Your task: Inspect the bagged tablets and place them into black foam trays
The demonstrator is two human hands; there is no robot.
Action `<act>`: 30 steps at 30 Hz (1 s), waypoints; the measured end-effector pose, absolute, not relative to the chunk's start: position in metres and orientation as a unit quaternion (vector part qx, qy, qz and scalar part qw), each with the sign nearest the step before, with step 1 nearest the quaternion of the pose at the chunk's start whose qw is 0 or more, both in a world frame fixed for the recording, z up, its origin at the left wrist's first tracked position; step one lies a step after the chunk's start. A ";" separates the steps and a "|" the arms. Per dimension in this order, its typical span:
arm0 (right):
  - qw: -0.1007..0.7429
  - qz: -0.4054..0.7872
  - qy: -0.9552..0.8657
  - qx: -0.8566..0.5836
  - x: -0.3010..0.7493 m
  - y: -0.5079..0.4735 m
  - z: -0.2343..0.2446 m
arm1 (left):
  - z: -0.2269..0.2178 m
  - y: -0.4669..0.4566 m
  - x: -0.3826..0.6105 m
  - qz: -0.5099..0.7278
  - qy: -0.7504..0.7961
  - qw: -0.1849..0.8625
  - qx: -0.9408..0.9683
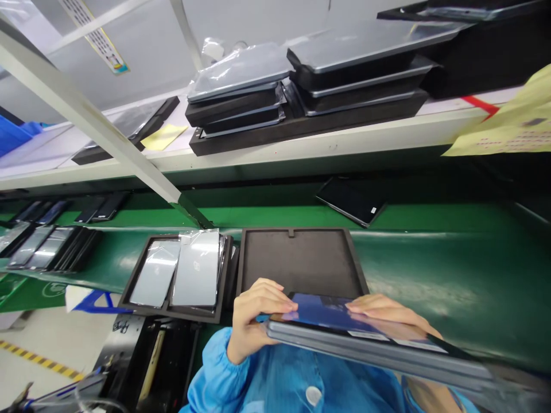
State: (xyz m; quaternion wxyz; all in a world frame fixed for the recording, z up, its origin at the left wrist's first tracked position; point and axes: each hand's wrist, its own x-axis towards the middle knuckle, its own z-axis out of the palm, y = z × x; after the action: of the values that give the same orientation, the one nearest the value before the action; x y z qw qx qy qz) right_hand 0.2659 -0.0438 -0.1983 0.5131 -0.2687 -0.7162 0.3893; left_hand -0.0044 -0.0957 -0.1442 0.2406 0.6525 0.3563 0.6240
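Glass-fronted tablet [327, 316], held level before the chest, just over the foam tray [297, 258]. Left hand [252, 321] clasps its end; right hand [385, 310] lies across the screen, its hold underneath hidden. Such a one-sided grip risks a slip onto tray or belt [430, 269].

Empty tray [301, 258] lay on the belt [430, 258], filled tray [176, 275] just left, tablet [344, 321] before it, stacked trays [310, 86] on shelf [387, 135] behind.

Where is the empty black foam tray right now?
Head view, centre: the empty foam tray lies on the green belt, just beyond the held tablet, right of the tray of wrapped panels.
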 end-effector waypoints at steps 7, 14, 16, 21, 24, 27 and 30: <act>0.508 0.436 -0.732 -0.128 0.270 -0.026 -0.197 | -0.145 -0.098 -0.003 0.632 0.347 0.217 0.658; 0.460 0.445 -0.768 -0.034 0.276 -0.005 -0.187 | -0.145 -0.099 -0.003 0.630 0.336 0.210 0.668; 0.453 0.443 -0.773 -0.020 0.277 -0.004 -0.186 | -0.144 -0.099 -0.003 0.633 0.330 0.210 0.668; 0.444 0.446 -0.777 -0.020 0.281 -0.003 -0.185 | -0.144 -0.100 -0.003 0.636 0.317 0.227 0.666; 0.458 0.444 -0.769 -0.029 0.279 -0.010 -0.188 | -0.144 -0.100 -0.003 0.631 0.319 0.224 0.671; 0.494 0.438 -0.746 -0.082 0.274 -0.020 -0.193 | -0.143 -0.100 -0.001 0.625 0.333 0.210 0.674; 0.505 0.435 -0.737 -0.111 0.273 -0.023 -0.194 | -0.142 -0.102 0.000 0.616 0.341 0.213 0.677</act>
State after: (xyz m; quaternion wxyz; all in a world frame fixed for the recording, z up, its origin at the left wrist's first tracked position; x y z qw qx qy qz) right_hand 0.2730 -0.0226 -0.1935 0.5045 -0.1109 -0.7373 0.4354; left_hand 0.0000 -0.1025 -0.1416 0.2132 0.6771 0.3406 0.6164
